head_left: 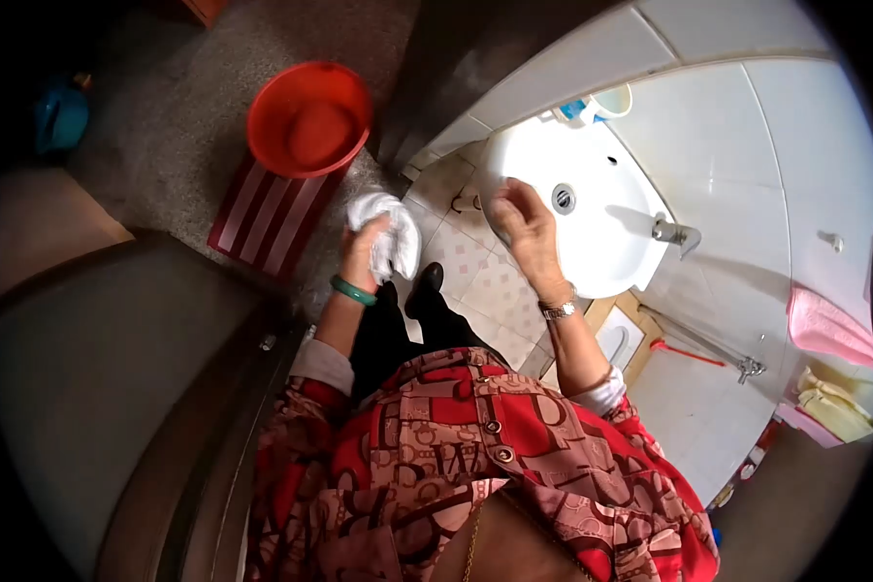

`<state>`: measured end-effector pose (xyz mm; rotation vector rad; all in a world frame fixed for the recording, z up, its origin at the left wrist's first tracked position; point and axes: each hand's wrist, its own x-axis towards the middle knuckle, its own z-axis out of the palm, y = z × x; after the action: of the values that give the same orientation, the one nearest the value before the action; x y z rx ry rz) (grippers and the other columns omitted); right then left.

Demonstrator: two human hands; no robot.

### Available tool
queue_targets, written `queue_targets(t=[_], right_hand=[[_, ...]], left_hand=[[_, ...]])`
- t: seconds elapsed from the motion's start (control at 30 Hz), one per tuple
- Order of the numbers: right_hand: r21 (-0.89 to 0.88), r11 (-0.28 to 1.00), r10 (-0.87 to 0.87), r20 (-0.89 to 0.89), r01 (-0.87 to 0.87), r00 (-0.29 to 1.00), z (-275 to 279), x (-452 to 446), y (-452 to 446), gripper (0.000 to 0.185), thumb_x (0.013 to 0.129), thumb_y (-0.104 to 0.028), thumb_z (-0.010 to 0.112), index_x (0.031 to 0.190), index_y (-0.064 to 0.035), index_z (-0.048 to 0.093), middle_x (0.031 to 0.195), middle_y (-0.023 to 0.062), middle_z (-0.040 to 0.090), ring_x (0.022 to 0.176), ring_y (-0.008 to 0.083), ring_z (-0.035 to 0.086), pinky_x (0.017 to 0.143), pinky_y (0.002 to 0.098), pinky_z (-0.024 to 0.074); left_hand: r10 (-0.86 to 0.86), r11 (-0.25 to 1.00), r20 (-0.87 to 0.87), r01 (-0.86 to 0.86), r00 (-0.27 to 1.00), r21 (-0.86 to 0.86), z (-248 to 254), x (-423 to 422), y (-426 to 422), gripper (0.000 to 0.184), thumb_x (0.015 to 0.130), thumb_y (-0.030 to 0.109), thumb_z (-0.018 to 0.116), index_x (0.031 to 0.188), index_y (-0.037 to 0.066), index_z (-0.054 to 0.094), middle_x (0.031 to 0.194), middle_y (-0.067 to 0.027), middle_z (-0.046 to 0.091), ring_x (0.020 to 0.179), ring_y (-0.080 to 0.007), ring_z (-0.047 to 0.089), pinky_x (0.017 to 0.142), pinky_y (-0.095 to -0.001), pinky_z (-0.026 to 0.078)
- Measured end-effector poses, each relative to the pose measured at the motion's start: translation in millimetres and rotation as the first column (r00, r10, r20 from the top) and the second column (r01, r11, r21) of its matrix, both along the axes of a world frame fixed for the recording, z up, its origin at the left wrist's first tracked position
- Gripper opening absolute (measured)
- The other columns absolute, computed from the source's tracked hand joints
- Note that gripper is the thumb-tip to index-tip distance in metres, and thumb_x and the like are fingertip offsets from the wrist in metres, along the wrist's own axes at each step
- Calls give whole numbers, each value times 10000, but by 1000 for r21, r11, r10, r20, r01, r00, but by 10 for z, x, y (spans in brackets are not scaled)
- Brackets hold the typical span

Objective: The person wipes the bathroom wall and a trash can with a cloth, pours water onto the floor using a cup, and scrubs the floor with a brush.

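A bunched white cloth [400, 229] is gripped in my left hand [363, 246], which wears a green bangle and hovers above the doorway floor. My right hand [531, 233], with a watch at the wrist, is over the near rim of the white washbasin [592, 247]. Its fingers are loosely bent and a little blurred, and no object shows in them. The basin's drain [564, 198] lies just beyond those fingers, and a metal tap [676, 235] is fixed at the basin's far side.
A red plastic basin [310, 121] stands on the floor by a striped mat [274, 215]. A dark door [97, 369] is to my left. Pink and yellow cloths [829, 325] hang on the tiled wall at right. A white cup [613, 102] stands behind the washbasin.
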<state>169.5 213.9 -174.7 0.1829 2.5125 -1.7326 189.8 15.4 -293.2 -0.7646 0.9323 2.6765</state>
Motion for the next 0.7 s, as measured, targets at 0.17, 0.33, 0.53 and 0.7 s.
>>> queue_targets(t=[0.17, 0.33, 0.53, 0.7], right_hand=[[386, 911, -101, -136, 146, 986, -119, 56, 513, 301, 823, -125, 543, 1055, 66, 519, 981, 199, 583, 885, 253, 579, 753, 321, 459], [439, 898, 89, -259, 35, 962, -3, 396, 159, 171, 813, -24, 514, 971, 34, 545, 950, 128, 553, 854, 200, 548, 748, 287, 449], [503, 859, 21, -219, 94, 976, 151, 401, 380, 220, 800, -23, 542, 1019, -2, 546, 1015, 109, 506, 920, 202, 516, 767, 293, 444], [773, 618, 189, -326, 146, 926, -119, 446, 681, 434, 745, -115, 643, 1101, 63, 468, 980, 196, 523, 905, 315, 534, 785, 364, 434]], left_hand=[[58, 996, 112, -49, 992, -79, -880, -218, -617, 428, 684, 115, 659, 1083, 52, 519, 973, -59, 563, 887, -207, 559, 776, -323, 457], [158, 986, 234, -142, 959, -85, -1483, -405, -829, 407, 674, 135, 659, 1052, 36, 544, 943, -73, 585, 842, -208, 580, 717, -334, 481], [225, 973, 189, -212, 956, -88, -1563, -717, -673, 472, 724, 338, 646, 1125, 125, 516, 1046, -60, 575, 897, -227, 575, 679, -381, 476], [258, 964, 319, -266, 912, -20, -1536, -664, -690, 479, 675, 281, 681, 1084, 67, 552, 1084, -66, 548, 908, -229, 560, 756, -355, 469]])
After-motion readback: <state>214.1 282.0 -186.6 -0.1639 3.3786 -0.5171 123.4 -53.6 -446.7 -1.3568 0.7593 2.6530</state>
